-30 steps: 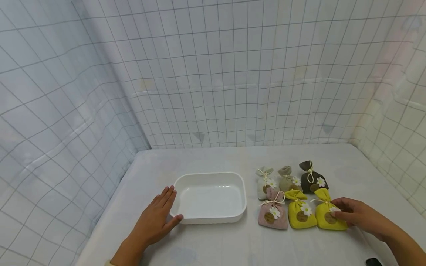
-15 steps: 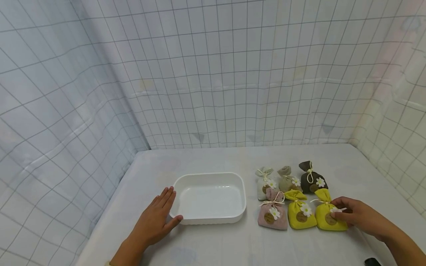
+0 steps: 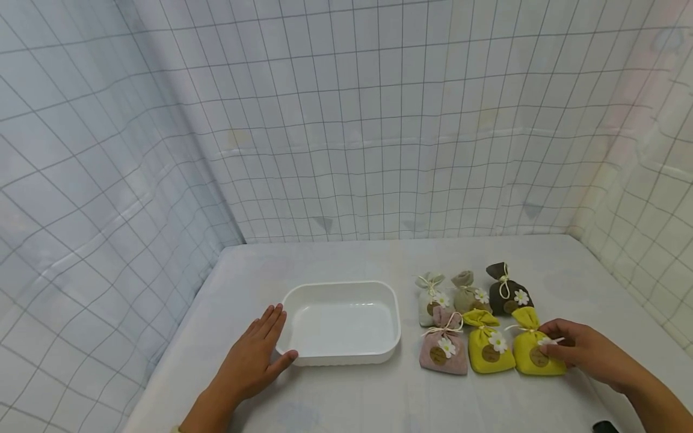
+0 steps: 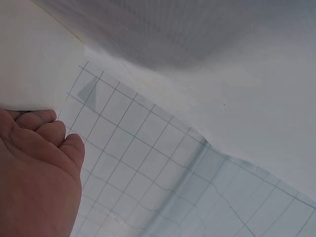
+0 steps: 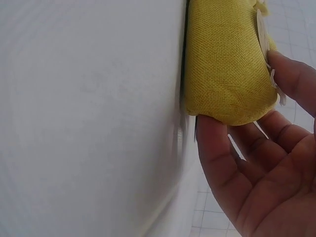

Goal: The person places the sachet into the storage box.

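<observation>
My left hand lies at the left end of a white rectangular tray, fingers straight and thumb by its front left corner. In the left wrist view the left hand meets a pale surface, probably the tray wall. At the right, my right hand grips a yellow drawstring pouch by its right side, thumb over the white flower. The right wrist view shows the pouch between thumb and fingers of the right hand, its base at or very near the table.
Beside the held pouch stand a second yellow pouch and a pink pouch. Behind them are a light grey pouch, a beige pouch and a dark brown pouch. A small black object sits at the front right edge.
Almost nothing differs. The held yellow pouch and my right hand have shifted very slightly; the left hand and tray stay in place.
</observation>
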### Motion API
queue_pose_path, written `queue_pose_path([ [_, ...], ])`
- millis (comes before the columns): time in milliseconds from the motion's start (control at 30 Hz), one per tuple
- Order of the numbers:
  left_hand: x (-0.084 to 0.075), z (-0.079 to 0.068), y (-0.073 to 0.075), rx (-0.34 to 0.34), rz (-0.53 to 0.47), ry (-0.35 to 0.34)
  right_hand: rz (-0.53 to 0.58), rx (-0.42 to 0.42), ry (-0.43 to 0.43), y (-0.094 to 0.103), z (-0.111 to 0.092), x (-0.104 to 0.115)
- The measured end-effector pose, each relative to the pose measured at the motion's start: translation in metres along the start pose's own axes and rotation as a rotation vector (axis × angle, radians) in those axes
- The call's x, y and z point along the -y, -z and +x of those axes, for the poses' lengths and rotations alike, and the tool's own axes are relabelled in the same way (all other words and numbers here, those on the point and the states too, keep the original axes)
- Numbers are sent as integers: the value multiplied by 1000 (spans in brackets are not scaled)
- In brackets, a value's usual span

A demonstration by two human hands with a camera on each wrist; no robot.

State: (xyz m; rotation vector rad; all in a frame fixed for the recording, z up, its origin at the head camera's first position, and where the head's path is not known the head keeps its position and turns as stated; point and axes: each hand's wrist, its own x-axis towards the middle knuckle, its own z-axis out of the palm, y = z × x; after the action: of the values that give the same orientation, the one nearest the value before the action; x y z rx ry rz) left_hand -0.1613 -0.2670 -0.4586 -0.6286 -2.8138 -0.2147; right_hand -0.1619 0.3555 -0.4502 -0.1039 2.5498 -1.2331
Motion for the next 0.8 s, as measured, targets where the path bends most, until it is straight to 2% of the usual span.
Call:
queue_pose_path([
  [367, 0, 0, 1, 1, 4, 4, -52, -70, 55, 4, -3, 5],
  [800, -3, 0, 4, 7, 4, 5, -105, -138, 80, 11, -6, 19],
])
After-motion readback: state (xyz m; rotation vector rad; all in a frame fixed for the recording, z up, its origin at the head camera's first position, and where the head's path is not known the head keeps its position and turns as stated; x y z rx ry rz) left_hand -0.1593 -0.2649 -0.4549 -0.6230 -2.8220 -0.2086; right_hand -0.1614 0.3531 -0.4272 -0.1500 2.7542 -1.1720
